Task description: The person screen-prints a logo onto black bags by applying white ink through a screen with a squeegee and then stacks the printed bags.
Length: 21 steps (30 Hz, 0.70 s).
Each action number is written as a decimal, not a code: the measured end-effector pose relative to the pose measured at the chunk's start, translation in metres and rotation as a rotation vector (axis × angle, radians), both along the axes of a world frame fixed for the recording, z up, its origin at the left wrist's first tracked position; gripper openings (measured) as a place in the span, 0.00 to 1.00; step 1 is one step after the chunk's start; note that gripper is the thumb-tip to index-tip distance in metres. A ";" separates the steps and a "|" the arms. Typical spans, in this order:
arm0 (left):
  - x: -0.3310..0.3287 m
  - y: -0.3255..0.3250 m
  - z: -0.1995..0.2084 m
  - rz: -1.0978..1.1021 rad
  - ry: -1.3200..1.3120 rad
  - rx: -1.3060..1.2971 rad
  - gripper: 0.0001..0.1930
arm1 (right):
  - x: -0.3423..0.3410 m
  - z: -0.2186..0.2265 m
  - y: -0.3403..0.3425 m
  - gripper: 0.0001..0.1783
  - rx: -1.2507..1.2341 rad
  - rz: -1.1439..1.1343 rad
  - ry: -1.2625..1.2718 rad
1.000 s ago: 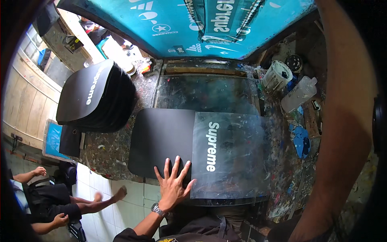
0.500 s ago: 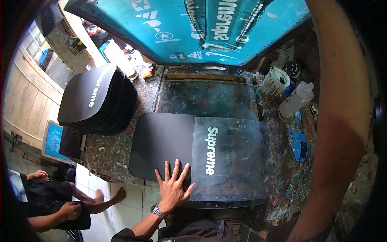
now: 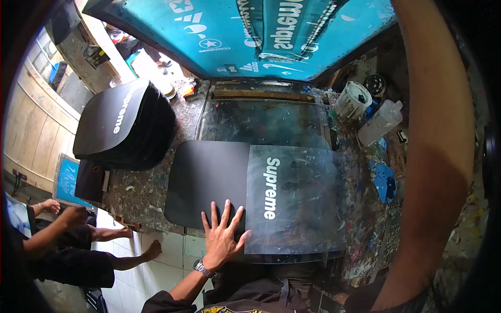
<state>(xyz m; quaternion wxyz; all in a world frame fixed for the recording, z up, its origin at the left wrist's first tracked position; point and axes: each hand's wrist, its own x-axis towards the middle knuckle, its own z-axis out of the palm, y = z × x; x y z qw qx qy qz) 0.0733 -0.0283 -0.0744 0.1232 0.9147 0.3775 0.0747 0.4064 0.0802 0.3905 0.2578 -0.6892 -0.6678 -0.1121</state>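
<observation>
Black panel (image 3: 206, 172) on bench (image 3: 135, 203), ahead and left of left hand (image 3: 223, 241); fingers spread, flat on near edge, thumb at clear sheet (image 3: 308, 208); panel's long axis unclear; right arm (image 3: 441, 130) far right, right hand out of view

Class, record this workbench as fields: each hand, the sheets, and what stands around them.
Left hand: palm down, fingers spread, on the black sheet
Right hand: out of view; only the right arm shows
Clear sheet: beside the left hand, white lettering showing on or through it
Left side: stack of black sheets
Behind: blue framed panel
Right side: white tub, translucent bottle, blue scrap
</observation>
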 end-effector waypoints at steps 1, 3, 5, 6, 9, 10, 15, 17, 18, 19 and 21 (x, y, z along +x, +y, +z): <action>-0.002 0.002 -0.001 -0.010 -0.014 -0.001 0.37 | -0.003 0.005 0.000 0.34 0.001 -0.008 -0.012; -0.009 0.000 -0.010 -0.174 -0.168 0.000 0.37 | -0.009 0.007 0.000 0.34 -0.011 -0.034 -0.031; 0.008 -0.026 -0.012 -0.158 -0.298 0.053 0.33 | -0.014 0.007 -0.004 0.35 0.002 -0.041 -0.030; 0.027 -0.046 -0.012 -0.111 -0.314 0.061 0.31 | -0.016 0.005 -0.004 0.35 0.001 -0.047 -0.025; 0.116 -0.085 0.025 -0.277 -0.565 -0.456 0.24 | -0.013 -0.004 -0.016 0.36 -0.003 -0.108 -0.016; 0.134 -0.073 0.032 -0.385 -0.737 -0.759 0.22 | -0.016 -0.011 -0.014 0.36 0.004 -0.109 -0.003; 0.095 0.020 0.130 -0.097 -1.064 0.379 0.26 | -0.047 -0.078 -0.041 0.41 0.198 -0.120 -0.180; 0.059 0.058 0.171 0.141 -0.879 0.758 0.43 | -0.081 -0.123 -0.089 0.33 0.183 -0.144 -0.174; 0.039 0.062 0.195 0.209 -0.773 0.879 0.47 | -0.096 -0.147 -0.108 0.30 0.216 -0.123 -0.210; 0.025 0.057 0.203 0.255 -0.595 0.813 0.48 | -0.107 -0.177 -0.131 0.29 0.201 -0.117 -0.230; -0.018 0.048 0.187 0.101 -0.147 0.718 0.35 | -0.135 -0.238 -0.166 0.24 0.107 -0.045 -0.202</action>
